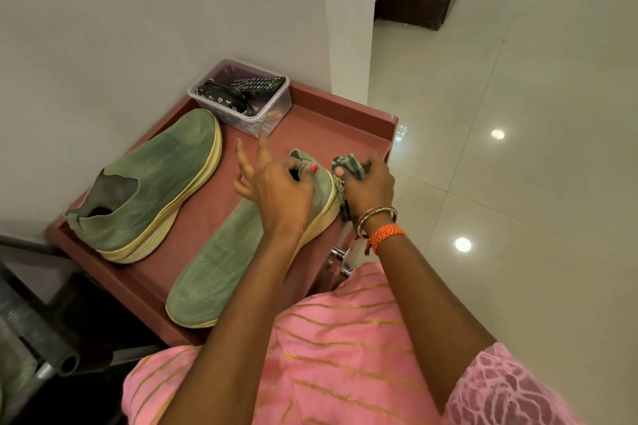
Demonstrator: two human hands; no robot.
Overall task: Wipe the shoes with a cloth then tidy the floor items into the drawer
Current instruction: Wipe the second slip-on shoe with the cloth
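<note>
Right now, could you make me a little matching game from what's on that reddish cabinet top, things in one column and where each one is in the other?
Things:
1. cloth
2. remote control
3. far shoe
4. near shoe

Places:
A. lying by the wall, untouched
B. in the clear plastic box
C. bunched in the right hand
D. held at its opening by the left hand

Pairs: 1-C, 2-B, 3-A, 4-D

Shoes (145, 183) on cabinet top (331, 121)

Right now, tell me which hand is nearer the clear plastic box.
Left. The left hand grips the nearer shoe, its raised fingers just short of the clear plastic box. The right hand holds the cloth farther off.
</note>
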